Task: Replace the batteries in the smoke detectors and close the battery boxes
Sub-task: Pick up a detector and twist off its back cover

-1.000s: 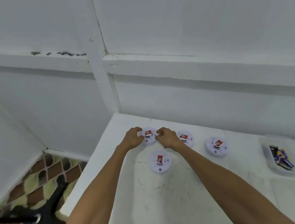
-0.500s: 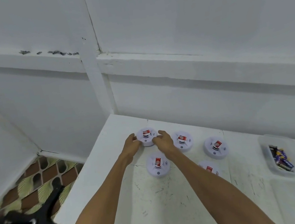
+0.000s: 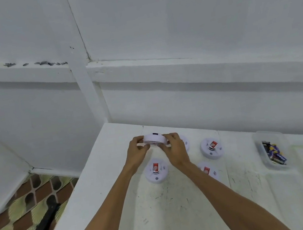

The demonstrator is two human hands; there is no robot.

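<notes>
While I pinch the smoke detector [image 3: 154, 139] between both hands near the table's [image 3: 180, 218] far left corner, left hand [image 3: 137, 153] and right hand [image 3: 175, 151] on opposite rims, its underside faces away from me.

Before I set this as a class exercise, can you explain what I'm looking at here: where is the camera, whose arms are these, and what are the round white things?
There is no machine here. The camera sits on a person's head, looking forward and down, so the two bare arms reaching out from the bottom edge are that person's own. The left hand and the right hand together hold one round white smoke detector, lifted off the white table and tilted, so its red label is not showing. Four more detectors lie flat on the table: one below the hands, one partly hidden behind the right hand, one further right, and one beside the right forearm. At the right stands a clear plastic box of batteries. The walls are white; patterned floor shows at lower left.
</notes>
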